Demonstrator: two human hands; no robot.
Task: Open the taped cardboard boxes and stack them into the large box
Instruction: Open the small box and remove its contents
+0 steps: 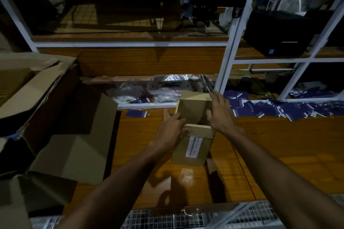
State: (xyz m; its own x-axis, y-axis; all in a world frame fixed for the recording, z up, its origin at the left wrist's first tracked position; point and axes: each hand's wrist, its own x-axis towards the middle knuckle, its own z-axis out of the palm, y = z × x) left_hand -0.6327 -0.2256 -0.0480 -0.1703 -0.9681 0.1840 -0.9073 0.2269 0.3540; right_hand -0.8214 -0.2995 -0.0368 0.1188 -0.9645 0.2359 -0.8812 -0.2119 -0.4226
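Head view: left hand (172, 130) grips small brown cardboard box (193, 141) at 9 o'clock, right hand (221, 113) fingers spread wide on raised flap (192, 108); hard yank likely tears it.

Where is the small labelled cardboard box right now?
In the head view, the small box stands on the wooden table, centre frame, between the left hand and right hand, right of the large box.

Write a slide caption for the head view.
Both hands, left and right, fold back flaps of a small cardboard box.
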